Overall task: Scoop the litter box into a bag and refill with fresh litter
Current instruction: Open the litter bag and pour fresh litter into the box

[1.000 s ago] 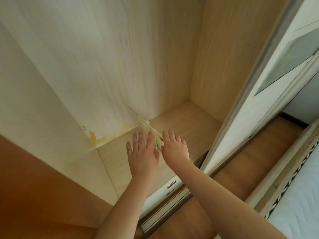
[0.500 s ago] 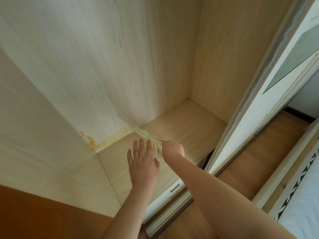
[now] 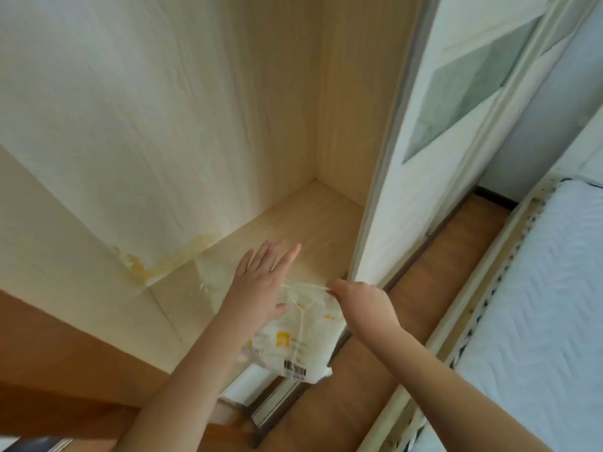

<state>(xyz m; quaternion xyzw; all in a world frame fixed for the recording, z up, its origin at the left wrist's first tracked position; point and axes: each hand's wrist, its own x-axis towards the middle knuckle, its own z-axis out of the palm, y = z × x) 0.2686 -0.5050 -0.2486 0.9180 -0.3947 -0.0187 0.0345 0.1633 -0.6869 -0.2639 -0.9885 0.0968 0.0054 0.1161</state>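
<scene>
A thin, whitish plastic bag (image 3: 295, 349) with yellow print and a barcode lies at the front edge of the wardrobe shelf (image 3: 313, 230) and hangs over it. My right hand (image 3: 362, 305) pinches the bag's top edge and holds it taut above the shelf. My left hand (image 3: 261, 282) is flat with straight fingers spread, lying over the bag's left part. No litter box or scoop is in sight.
The shelf sits inside a pale wooden wardrobe with a yellow stain (image 3: 156, 265) in its back left corner. A white sliding door (image 3: 434, 158) stands at the right. Brown floor (image 3: 434, 278) runs beside a bed with a white mattress (image 3: 548, 305).
The bag has come out from the back corner to the shelf's front edge. My right hand closed on it and pulled it toward me; my left hand stayed flat and shifted right.
</scene>
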